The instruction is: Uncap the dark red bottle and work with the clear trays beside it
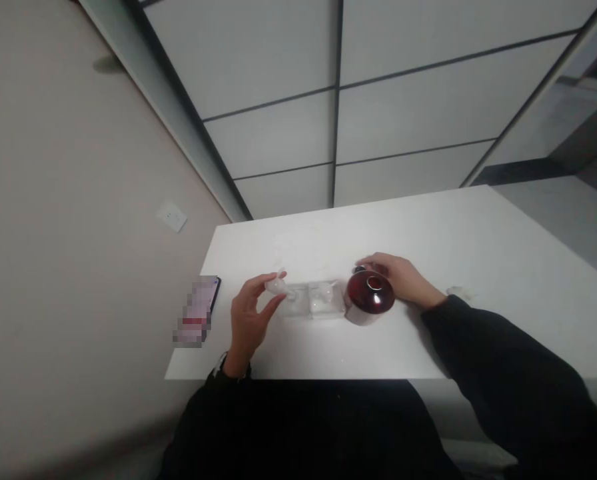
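Note:
My left hand pinches a small translucent white piece between thumb and fingers, over the left end of a clear divided box. Its exact kind is not clear. A whitish rounded lump sits in the box's right compartment. Touching or close to the box's right end stands a dark red, glossy round bottle with a ringed opening on top. My right hand is behind the bottle, its fingers curled by a small dark object; the bottle partly hides the grip.
A phone, its screen blurred out, lies at the left edge of the white table. A crumpled whitish scrap lies by my right sleeve. A wall socket is at left; panelled white doors stand behind the table.

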Demonstrator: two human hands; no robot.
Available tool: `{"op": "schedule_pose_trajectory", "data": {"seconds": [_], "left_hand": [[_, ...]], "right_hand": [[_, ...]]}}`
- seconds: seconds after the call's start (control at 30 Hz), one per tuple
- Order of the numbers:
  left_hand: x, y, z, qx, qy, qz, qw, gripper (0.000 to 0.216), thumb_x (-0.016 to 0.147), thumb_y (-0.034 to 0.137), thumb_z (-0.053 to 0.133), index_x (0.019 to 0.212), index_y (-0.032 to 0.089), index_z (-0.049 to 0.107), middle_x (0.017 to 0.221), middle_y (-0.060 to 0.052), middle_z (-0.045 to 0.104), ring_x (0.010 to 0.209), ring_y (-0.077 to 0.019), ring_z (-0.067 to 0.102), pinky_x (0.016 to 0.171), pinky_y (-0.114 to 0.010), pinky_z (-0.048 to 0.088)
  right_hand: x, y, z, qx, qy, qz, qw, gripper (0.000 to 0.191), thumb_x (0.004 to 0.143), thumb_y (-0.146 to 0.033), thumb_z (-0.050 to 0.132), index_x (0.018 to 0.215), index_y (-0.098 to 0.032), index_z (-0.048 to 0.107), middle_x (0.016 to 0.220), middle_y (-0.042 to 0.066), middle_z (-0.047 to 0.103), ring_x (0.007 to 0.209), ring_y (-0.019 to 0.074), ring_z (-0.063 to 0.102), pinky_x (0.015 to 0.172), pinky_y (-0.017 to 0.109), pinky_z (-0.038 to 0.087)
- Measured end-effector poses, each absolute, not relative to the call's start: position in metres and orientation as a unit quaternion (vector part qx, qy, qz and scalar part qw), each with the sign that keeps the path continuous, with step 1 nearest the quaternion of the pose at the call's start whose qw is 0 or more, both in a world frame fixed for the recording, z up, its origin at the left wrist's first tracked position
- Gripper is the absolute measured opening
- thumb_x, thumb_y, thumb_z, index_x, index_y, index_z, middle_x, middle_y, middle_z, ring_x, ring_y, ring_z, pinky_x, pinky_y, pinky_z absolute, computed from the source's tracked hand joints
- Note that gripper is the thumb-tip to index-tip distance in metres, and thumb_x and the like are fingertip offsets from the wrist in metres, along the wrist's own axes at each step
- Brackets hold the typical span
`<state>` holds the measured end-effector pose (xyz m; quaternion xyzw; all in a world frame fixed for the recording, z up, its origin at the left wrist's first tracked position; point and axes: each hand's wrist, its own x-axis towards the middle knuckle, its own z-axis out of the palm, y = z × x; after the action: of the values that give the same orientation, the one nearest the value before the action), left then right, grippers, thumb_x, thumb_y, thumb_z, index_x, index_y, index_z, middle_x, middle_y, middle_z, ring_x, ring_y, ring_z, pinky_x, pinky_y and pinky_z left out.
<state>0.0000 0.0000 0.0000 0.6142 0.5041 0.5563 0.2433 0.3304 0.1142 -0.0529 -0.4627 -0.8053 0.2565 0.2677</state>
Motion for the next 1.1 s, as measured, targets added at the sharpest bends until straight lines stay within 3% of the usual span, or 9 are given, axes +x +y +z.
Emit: {"op": "schedule_pose_trajectory", "data": {"seconds": [0.2,0.37,0.53,0.67,0.77,0.93,1.1], "left_hand": [[-0.001,0.006,0.003,0.592,0.498,0.585,0.243,0.041,0.086,0.046,0.088,0.115,0.022,0.074,0.12,-0.01,0.077,0.117,-0.0259,0.077,0.095,-0.037,0.067],[-0.004,0.007,0.004,0.596,0.49,0.583,0.255,0.036,0.089,0.039,0.086,0.121,0.025,0.076,0.121,-0.006,0.077,0.114,-0.0215,0.077,0.099,-0.033,0.066],[-0.007,0.01,0.012,0.651,0.503,0.519,0.233,0.031,0.092,0.035,0.082,0.122,0.025,0.078,0.124,-0.008,0.076,0.118,-0.0222,0.073,0.099,-0.033,0.065],[-0.016,0.026,0.021,0.64,0.496,0.542,0.224,0.038,0.088,0.035,0.085,0.124,0.024,0.077,0.125,-0.009,0.075,0.114,-0.0215,0.074,0.095,-0.031,0.065],[-0.026,0.056,0.024,0.61,0.494,0.566,0.252,0.048,0.087,0.039,0.084,0.131,0.022,0.072,0.122,-0.009,0.077,0.103,-0.0212,0.078,0.093,-0.035,0.065],[-0.035,0.127,0.004,0.649,0.552,0.459,0.253,0.046,0.092,0.04,0.072,0.133,0.02,0.07,0.135,-0.014,0.075,0.125,-0.0269,0.072,0.112,-0.047,0.056],[-0.032,0.166,-0.035,0.668,0.585,0.387,0.247,0.035,0.093,0.033,0.069,0.123,0.016,0.074,0.129,-0.017,0.076,0.122,-0.0304,0.072,0.115,-0.052,0.052]], "right_hand": [[0.331,0.114,-0.052,-0.46,-0.811,0.25,0.26,0.021,0.092,-0.025,0.065,0.108,-0.023,0.078,0.104,0.008,0.081,0.085,0.022,0.072,0.08,0.037,0.057],[0.331,0.115,-0.053,-0.465,-0.812,0.253,0.246,0.022,0.093,-0.025,0.063,0.109,-0.021,0.078,0.108,0.01,0.08,0.083,0.0215,0.07,0.078,0.036,0.053],[0.332,0.119,-0.056,-0.466,-0.808,0.266,0.242,0.024,0.09,-0.029,0.066,0.11,-0.022,0.079,0.098,0.007,0.078,0.079,0.0205,0.068,0.075,0.033,0.049],[0.333,0.121,-0.059,-0.468,-0.804,0.275,0.243,0.025,0.089,-0.031,0.068,0.11,-0.022,0.079,0.095,0.006,0.077,0.076,0.0193,0.065,0.072,0.032,0.046],[0.333,0.122,-0.06,-0.469,-0.801,0.282,0.24,0.026,0.089,-0.032,0.069,0.11,-0.022,0.079,0.094,0.006,0.076,0.075,0.0194,0.064,0.072,0.033,0.045],[0.334,0.123,-0.063,-0.46,-0.801,0.284,0.256,0.027,0.09,-0.034,0.067,0.111,-0.021,0.079,0.095,0.007,0.077,0.075,0.0196,0.063,0.073,0.033,0.045],[0.334,0.124,-0.064,-0.459,-0.796,0.289,0.267,0.027,0.091,-0.037,0.069,0.111,-0.021,0.079,0.094,0.007,0.076,0.074,0.0197,0.063,0.073,0.033,0.046]]}}
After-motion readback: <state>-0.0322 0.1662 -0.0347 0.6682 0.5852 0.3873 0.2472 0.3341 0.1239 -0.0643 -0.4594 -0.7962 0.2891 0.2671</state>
